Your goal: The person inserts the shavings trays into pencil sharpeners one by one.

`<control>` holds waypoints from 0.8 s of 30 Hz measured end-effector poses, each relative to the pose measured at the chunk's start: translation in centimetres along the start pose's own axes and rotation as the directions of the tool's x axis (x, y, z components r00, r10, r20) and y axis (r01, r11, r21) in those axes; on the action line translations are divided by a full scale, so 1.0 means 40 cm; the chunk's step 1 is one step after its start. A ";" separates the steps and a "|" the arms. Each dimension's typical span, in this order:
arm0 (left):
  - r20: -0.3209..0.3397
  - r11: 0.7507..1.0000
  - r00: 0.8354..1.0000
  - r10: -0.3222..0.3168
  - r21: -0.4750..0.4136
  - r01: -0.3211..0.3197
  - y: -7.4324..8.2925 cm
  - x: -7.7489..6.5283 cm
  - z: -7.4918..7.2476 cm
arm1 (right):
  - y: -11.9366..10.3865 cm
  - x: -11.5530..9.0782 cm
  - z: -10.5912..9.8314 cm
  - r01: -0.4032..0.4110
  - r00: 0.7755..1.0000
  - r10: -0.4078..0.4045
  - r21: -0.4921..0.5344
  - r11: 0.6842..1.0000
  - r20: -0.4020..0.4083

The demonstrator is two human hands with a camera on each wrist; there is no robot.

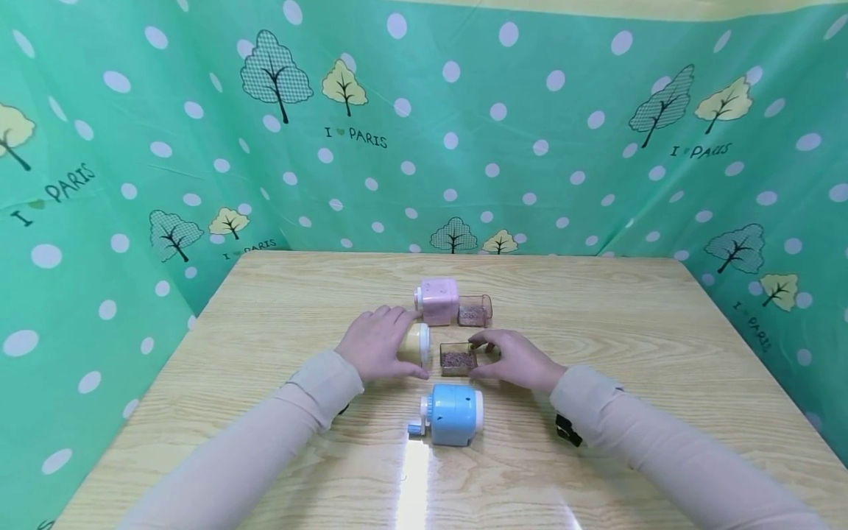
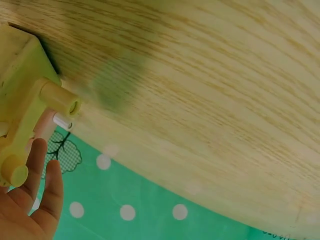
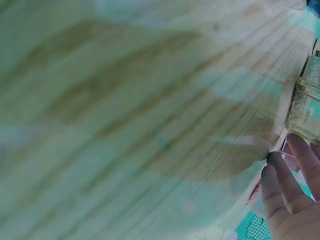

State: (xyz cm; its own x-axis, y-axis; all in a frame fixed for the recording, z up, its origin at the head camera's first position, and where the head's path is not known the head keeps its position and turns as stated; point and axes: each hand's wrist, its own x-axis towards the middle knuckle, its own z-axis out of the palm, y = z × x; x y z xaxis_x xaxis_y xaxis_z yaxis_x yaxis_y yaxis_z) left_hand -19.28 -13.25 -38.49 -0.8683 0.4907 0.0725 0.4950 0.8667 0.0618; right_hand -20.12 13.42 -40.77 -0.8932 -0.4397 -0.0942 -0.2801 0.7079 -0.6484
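Observation:
My left hand [image 1: 380, 346] is wrapped over a yellow pencil sharpener [image 1: 415, 344], hiding much of its body. The left wrist view shows the sharpener's crank handle [image 2: 60, 98] and fingers [image 2: 49, 200] on its far side. Just right of the sharpener, apart from it, is a see-through shavings drawer [image 1: 457, 359] with dark shavings inside. At the drawer's right end, my right hand [image 1: 520, 361] holds it between thumb and fingers. In the right wrist view the same drawer [image 3: 306, 107] is cut off by the frame edge, with a fingertip against it.
Behind, a pink pencil sharpener [image 1: 440, 300] stands beside its clear pinkish drawer [image 1: 475, 313], which holds shavings. Nearer me is a blue pencil sharpener [image 1: 453, 414], its crank handle [image 1: 415, 428] pointing left. A green dotted curtain [image 1: 450, 177] surrounds the wooden table [image 1: 596, 309].

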 end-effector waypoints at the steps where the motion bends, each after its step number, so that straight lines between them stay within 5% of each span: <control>1: 0.001 1.000 1.000 0.000 0.000 0.000 -0.001 0.000 0.002 | 0.001 0.000 0.001 0.003 1.000 -0.003 0.000 1.000 0.000; 11: -0.025 0.999 0.999 0.048 -0.011 -0.049 -0.014 0.009 0.026 | 0.008 0.005 0.004 0.009 1.000 -0.009 0.004 1.000 -0.006; 24: -0.048 0.994 0.998 0.029 -0.101 -0.034 -0.018 0.015 0.039 | 0.003 0.017 0.012 0.028 1.000 -0.028 0.018 0.999 -0.009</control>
State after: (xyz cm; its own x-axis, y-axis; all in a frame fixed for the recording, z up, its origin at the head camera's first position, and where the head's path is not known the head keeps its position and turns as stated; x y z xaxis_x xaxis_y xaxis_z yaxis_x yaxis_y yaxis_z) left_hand -20.20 -13.44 -40.05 -0.8509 0.5109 0.1225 0.5250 0.8360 0.1596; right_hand -20.60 12.94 -41.25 -0.8881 -0.4545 -0.0690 -0.2989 0.6849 -0.6645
